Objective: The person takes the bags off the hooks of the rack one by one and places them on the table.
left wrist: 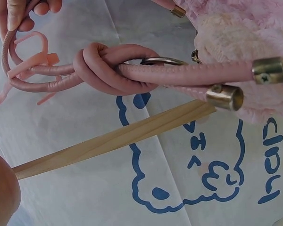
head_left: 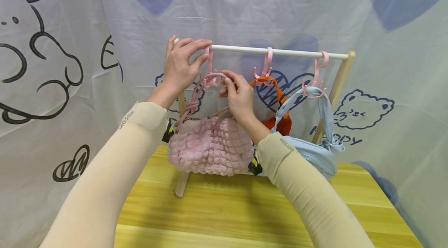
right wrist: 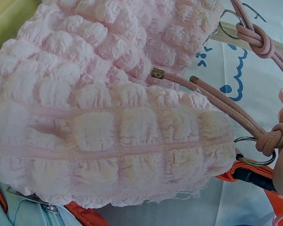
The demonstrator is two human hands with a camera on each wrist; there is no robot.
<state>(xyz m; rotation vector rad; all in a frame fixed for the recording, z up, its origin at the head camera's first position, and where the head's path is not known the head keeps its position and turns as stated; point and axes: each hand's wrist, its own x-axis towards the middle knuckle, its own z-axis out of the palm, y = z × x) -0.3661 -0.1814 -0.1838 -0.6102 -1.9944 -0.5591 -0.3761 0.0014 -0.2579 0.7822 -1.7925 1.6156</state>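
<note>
My left hand (head_left: 183, 63) is up at the left end of the white rail, its index finger and thumb pinching the upper part of a pink hook (head_left: 210, 61). With thumb and fingers my right hand (head_left: 239, 96) pinches the strap (left wrist: 52, 87) of a puffy pink handbag (head_left: 210, 147). That strap loops over the prongs of the same hook and is knotted near a metal ring. The bag hangs below, its quilted side filling much of the right wrist view. Brass-coloured caps (left wrist: 270, 70) end the strap cords.
A wooden-ended rack with a white rail (head_left: 238, 49) stands on a yellow wood-grain table (head_left: 217, 209). Farther right, an orange bag (head_left: 285, 123) hangs from a middle pink hook (head_left: 267, 65), and a light blue bag (head_left: 315, 154) from another. A patterned cloth (head_left: 227, 3) covers the back.
</note>
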